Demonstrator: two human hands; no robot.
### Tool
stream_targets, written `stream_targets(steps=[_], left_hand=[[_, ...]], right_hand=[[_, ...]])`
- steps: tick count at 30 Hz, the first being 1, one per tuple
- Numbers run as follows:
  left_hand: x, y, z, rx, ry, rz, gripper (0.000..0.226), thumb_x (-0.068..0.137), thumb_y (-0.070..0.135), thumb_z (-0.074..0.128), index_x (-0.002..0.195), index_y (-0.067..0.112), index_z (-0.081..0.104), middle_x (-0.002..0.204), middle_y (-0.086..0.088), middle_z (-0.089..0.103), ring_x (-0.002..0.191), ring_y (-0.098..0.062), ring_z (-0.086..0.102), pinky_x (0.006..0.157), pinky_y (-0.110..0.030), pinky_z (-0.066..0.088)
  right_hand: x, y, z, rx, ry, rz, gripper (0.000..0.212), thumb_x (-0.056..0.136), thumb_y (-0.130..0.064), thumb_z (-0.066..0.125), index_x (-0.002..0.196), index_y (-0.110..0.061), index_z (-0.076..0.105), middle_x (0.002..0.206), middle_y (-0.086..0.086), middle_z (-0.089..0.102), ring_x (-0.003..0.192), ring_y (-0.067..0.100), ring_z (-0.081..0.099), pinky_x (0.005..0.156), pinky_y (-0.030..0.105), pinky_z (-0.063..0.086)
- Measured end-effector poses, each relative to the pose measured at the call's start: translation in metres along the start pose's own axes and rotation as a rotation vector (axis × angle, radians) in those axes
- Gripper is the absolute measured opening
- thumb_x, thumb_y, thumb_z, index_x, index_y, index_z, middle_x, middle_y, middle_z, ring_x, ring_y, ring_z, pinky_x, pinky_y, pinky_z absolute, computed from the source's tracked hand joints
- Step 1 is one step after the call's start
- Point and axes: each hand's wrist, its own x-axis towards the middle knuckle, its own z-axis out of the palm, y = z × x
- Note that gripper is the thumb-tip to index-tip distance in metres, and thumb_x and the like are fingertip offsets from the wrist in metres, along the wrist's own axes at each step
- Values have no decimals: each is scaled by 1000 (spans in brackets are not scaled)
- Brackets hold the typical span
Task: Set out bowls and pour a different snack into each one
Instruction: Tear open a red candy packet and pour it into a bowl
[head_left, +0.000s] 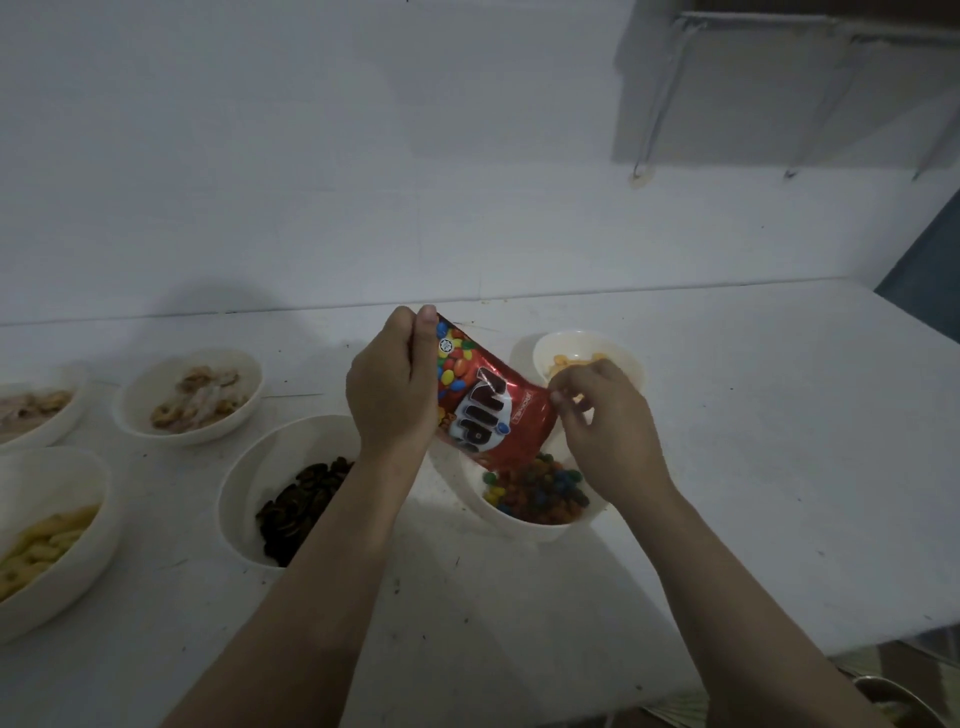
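Note:
A red candy bag (485, 405) hangs tilted with its mouth down over a white bowl (524, 525) that holds coloured candies (540, 491). My left hand (392, 389) grips the bag's upper end. My right hand (605, 421) pinches the bag's right edge with thumb and fingertips. Behind the right hand stands a white bowl of yellow snacks (587, 353). Left of the candy bowl, partly under my left forearm, is a white bowl of dark brown pieces (291, 491).
Three more filled white bowls stand on the white table: one with pale mixed snacks (189, 397), one with yellow puffs (47, 540), one at the far left edge (36, 415). A white wall rises behind. The table's right edge (883, 639) drops off near a metal pot (904, 701).

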Motion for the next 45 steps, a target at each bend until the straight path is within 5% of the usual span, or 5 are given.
stream_targets(steps=[15, 24, 31, 36, 45], left_hand=[[-22, 15, 3, 46, -31, 274, 33, 100, 44, 35, 85, 19, 49, 84, 9, 52, 84, -11, 45, 76, -27, 37], [-36, 17, 10, -697, -531, -365, 53, 82, 54, 56, 130, 37, 39, 123, 14, 59, 113, -3, 59, 87, -22, 54], [-36, 28, 19, -688, -617, -364, 50, 82, 58, 58, 126, 36, 54, 121, 12, 66, 116, -9, 61, 99, -38, 51], [-28, 31, 19, -668, -613, -371, 47, 74, 58, 65, 114, 34, 60, 113, 9, 70, 108, -11, 65, 94, -36, 53], [-17, 29, 27, -680, -457, -402, 22, 77, 42, 69, 87, 22, 70, 83, 3, 77, 80, -14, 73, 69, -27, 58]], right_hand=[[4, -48, 4, 325, 102, -34, 22, 102, -19, 48, 105, -18, 70, 87, -18, 66, 83, -12, 59, 70, 4, 45], [-7, -27, -9, 685, 178, 293, 21, 104, -29, 45, 107, -27, 66, 100, -12, 71, 96, 4, 67, 81, 22, 58], [-16, -16, -9, 804, -15, 261, 46, 101, -52, 36, 145, -50, 23, 135, -24, 45, 122, -1, 49, 85, 11, 47], [-17, -6, -14, 901, -91, 291, 33, 97, -49, 49, 129, -43, 47, 127, -14, 61, 117, 5, 61, 102, 38, 51], [2, -2, -36, 868, -8, 287, 6, 86, -16, 74, 89, -11, 72, 85, -1, 77, 81, 14, 74, 70, 28, 59]])
